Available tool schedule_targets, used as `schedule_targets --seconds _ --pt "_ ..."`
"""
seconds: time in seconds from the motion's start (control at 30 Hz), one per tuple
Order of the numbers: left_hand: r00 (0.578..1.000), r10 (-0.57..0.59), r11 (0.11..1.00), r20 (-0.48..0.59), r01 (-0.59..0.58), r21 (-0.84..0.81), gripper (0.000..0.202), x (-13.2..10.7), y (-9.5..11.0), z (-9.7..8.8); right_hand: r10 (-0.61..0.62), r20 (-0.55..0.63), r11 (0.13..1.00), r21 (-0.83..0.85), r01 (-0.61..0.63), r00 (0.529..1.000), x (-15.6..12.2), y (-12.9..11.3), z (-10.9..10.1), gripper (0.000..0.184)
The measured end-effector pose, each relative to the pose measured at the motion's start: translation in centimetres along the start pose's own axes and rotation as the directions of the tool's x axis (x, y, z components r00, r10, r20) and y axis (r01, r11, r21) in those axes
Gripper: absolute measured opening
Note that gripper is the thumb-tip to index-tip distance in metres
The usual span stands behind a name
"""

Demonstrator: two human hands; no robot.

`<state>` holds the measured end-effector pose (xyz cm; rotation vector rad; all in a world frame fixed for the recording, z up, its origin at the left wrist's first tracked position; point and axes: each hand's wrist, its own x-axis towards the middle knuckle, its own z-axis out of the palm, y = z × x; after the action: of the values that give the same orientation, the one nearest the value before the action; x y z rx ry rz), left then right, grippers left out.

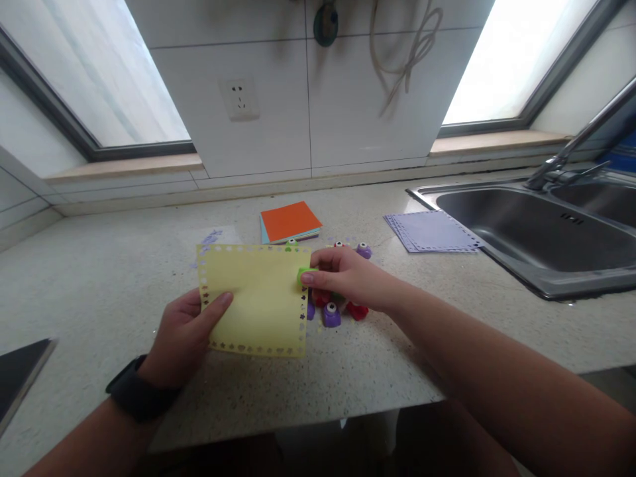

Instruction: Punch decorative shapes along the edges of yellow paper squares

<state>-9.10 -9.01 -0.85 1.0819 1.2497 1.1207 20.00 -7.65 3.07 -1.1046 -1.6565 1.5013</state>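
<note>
My left hand (191,326) grips a yellow sheet of paper (256,298) by its left edge, thumb on top. Small shapes are punched along all the sheet's borders. At the right edge, my right hand (342,275) is closed on a green craft punch (305,275), which sits over the paper's border. Several more craft punches lie on the counter behind and below that hand, among them a purple punch (332,315), a red punch (358,311) and another purple one near the back. The sheet and my right hand partly hide them.
A stack of coloured paper (291,220), orange on top, lies towards the wall. Purple punched sheets (432,231) rest beside the steel sink (501,225) at right. Purple paper bits (212,236) are scattered at left. A dark flat object (22,374) stands at the counter's left edge.
</note>
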Motion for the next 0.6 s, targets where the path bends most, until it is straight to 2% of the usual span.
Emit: schedule_targets --seconds 0.37,0.6 --pt "0.998 -0.039 0.999 -0.040 0.039 0.012 0.040 -0.02 0.27 0.31 0.032 -0.024 0.997 0.076 -0.030 0.999 0.11 -0.03 0.32 0.034" --pt "0.999 -0.022 1.000 -0.027 0.022 0.016 0.040 0.12 0.00 -0.06 0.047 -0.013 0.992 0.120 -0.045 0.999 0.26 0.14 0.51 0.038"
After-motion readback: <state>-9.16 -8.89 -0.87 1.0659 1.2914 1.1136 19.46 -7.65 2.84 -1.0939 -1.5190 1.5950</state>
